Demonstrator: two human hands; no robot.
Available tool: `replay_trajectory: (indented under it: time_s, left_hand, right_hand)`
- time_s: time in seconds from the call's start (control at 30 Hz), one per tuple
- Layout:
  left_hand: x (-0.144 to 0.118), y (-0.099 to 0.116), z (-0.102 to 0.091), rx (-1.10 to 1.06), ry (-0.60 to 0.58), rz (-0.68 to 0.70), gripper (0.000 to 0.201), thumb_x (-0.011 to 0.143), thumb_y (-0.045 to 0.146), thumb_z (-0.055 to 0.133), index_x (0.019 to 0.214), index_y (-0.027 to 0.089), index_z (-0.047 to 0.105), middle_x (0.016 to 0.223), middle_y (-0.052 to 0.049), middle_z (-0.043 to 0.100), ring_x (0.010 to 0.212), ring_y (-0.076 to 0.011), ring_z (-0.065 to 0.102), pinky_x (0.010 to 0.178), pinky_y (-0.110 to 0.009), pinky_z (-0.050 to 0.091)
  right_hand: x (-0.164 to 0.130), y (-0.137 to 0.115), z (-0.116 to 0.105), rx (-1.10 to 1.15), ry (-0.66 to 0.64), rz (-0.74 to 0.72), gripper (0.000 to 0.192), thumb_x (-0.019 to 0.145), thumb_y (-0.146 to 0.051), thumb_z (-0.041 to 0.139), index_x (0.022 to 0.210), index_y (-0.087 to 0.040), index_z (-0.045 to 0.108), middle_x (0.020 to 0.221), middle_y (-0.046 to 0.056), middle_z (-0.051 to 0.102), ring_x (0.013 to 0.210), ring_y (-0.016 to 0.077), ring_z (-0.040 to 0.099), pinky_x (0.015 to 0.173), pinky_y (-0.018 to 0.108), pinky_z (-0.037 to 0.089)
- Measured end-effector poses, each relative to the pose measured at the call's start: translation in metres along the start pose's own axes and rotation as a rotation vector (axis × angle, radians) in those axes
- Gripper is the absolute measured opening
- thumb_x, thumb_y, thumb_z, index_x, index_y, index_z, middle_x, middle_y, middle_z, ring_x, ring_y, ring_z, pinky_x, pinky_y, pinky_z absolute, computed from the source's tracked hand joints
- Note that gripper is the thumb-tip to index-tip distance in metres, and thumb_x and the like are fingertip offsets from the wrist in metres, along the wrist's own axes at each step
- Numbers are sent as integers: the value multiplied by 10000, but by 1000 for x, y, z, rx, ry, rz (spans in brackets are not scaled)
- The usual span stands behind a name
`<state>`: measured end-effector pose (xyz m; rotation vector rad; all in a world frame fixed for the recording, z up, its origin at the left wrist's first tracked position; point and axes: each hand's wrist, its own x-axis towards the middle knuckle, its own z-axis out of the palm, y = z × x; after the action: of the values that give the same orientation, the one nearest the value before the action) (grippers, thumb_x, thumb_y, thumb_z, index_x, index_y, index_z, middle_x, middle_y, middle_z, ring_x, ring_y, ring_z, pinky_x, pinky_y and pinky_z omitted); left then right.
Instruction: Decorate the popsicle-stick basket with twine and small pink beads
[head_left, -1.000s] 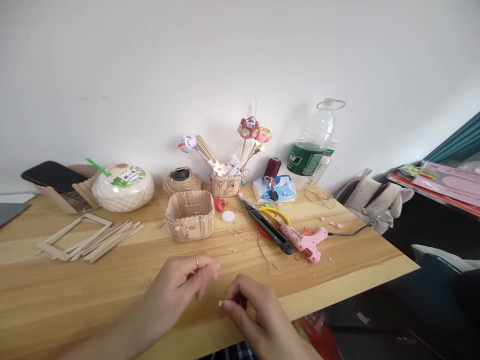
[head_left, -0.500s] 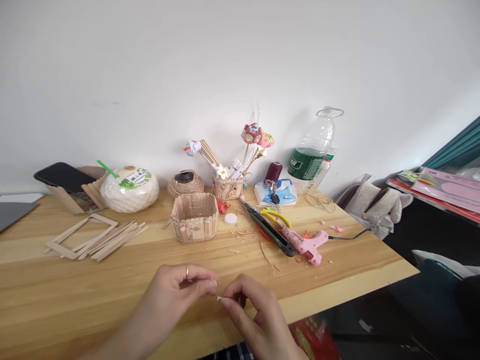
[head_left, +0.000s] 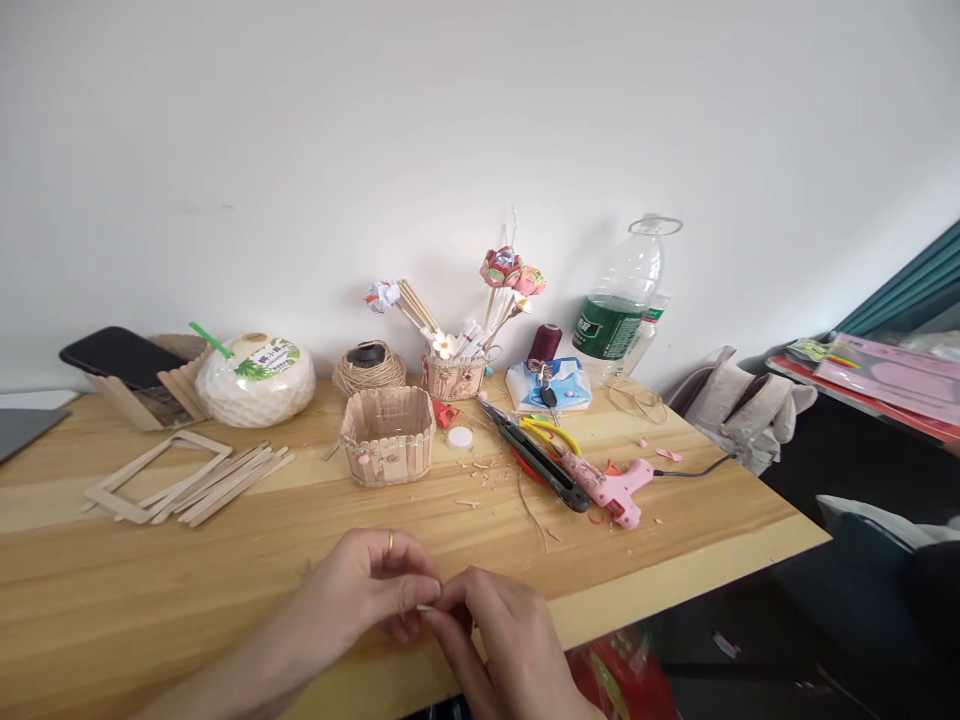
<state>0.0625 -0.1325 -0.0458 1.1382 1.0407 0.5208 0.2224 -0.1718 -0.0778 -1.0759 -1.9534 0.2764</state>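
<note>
Near the table's front edge my left hand point(head_left: 379, 585) and my right hand point(head_left: 506, 630) meet at the fingertips. My right thumb and forefinger pinch a tiny pale piece point(head_left: 424, 607), too small to name. The left thumb and fingers are pressed together right against it; whatever they hold is hidden. Ahead of my hands stands a small basket point(head_left: 386, 440) made of wooden craft sticks, with a pink bead and twine on its side. To the right lie a black utility knife point(head_left: 536, 455) and a pink hot glue gun point(head_left: 619, 490).
At the left lie craft sticks point(head_left: 232, 485) and a stick frame point(head_left: 112, 505). Behind them stands a wrapped coconut point(head_left: 255, 385). A twine spool point(head_left: 367, 370), a flower holder point(head_left: 454, 375), a wipes pack point(head_left: 566, 385) and a large bottle point(head_left: 619, 310) line the wall. Wood scraps litter the middle.
My hands have come together, the left fingertips now touching the right ones around the tiny pale piece. The camera view has shifted slightly.
</note>
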Motion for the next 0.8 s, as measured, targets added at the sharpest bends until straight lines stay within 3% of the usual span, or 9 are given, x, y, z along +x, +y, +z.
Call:
replay_trajectory:
  time_s: [0.23, 0.33, 0.4, 0.47, 0.5, 0.53, 0.6, 0.67, 0.8]
  left_hand:
    - [5, -1, -4, 114, -96, -35, 273, 653, 399, 676, 641, 128, 646, 546, 21, 623, 541, -110, 555, 581, -243, 449]
    - [7, -5, -7, 128, -82, -59, 249, 633, 380, 686, 627, 139, 628, 570, 13, 644, 559, -123, 575, 597, -254, 455]
    - [9, -8, -11, 116, -57, -61, 262, 607, 395, 702, 656, 150, 621, 604, 5, 668, 583, -136, 592, 616, -266, 461]
    - [11, -10, -16, 128, -34, -48, 284, 592, 416, 709, 678, 158, 628, 634, -6, 683, 627, -156, 607, 648, -280, 465]
    - [12, -10, -18, 137, -28, -43, 291, 587, 426, 711, 678, 161, 634, 640, -10, 684, 644, -165, 610, 660, -287, 466]
    - [13, -11, -19, 146, -24, -39, 294, 584, 432, 711, 676, 163, 639, 645, -14, 684, 658, -172, 612, 670, -293, 467]
    - [15, -11, -20, 161, -25, -33, 286, 583, 426, 712, 673, 162, 648, 644, -16, 681, 664, -180, 609, 680, -303, 469]
    - [17, -13, -19, 174, -21, -23, 284, 587, 412, 710, 718, 164, 670, 660, -15, 684, 664, -181, 606, 685, -307, 469]
    - [20, -18, -19, 230, 0, -3, 322, 629, 434, 670, 835, 188, 705, 697, -15, 701, 671, -186, 607, 681, -305, 470]
  right_hand:
    - [0, 4, -4, -80, -139, -53, 175, 866, -219, 450, 716, -174, 528, 571, -4, 603, 464, 108, 543, 451, 197, 374]
    - [5, 14, -26, -70, -256, -99, 131, 858, -225, 446, 785, -199, 552, 633, -10, 640, 531, 113, 591, 498, 193, 414]
    - [11, 33, -55, -179, -174, -21, 150, 851, -188, 418, 851, -207, 567, 691, 3, 660, 588, 114, 618, 547, 188, 446]
    - [18, 62, -90, -539, -73, 117, 204, 857, -179, 408, 966, -197, 580, 838, 62, 684, 718, 177, 648, 602, 253, 477]
    - [21, 78, -107, -722, -82, 181, 253, 846, -149, 394, 1015, -190, 578, 906, 91, 676, 778, 221, 644, 605, 294, 484]
    - [23, 95, -122, -837, -188, 189, 326, 814, -99, 384, 1077, -172, 562, 1001, 124, 654, 901, 271, 618, 653, 347, 493]
    - [26, 124, -143, -855, -265, 177, 441, 743, -9, 375, 1111, -162, 563, 1150, 138, 601, 1069, 307, 540, 814, 439, 455]
    - [25, 145, -151, -824, -351, 149, 474, 705, 10, 400, 1099, -183, 579, 1203, 113, 581, 1122, 272, 513, 901, 424, 415]
    - [12, 164, -151, -761, -418, 155, 381, 721, -48, 447, 1032, -209, 596, 1000, 70, 657, 955, 201, 599, 849, 330, 442]
